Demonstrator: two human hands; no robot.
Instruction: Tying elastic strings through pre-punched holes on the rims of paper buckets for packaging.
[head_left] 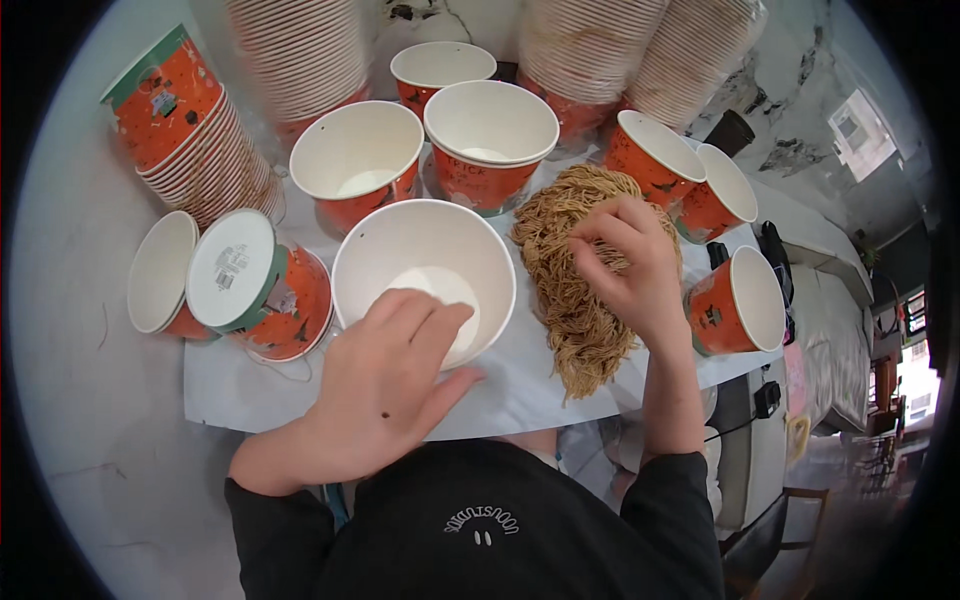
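My left hand (375, 375) hovers over the near rim of a wide white-lined paper bucket (425, 235). Its fingers are bent and the thumb stands apart, with nothing visible between them. Inside the bucket, the part I can see is bare white. To the right lies a heap of tan, wavy strands (575, 320), like yarn or dry noodles. Above that heap is my right hand (640, 265), fingers curled and thumb tip close to the index finger. Whether a strand is pinched there is too small to make out.
Orange paper buckets (490, 180) stand behind, and another bucket (715, 315) lies tilted at right. An upside-down bucket (235, 270) sits at left. Tall nested stacks (300, 60) line the back wall. White sheeting (270, 395) covers the table. A grey sofa (835, 335) is beyond.
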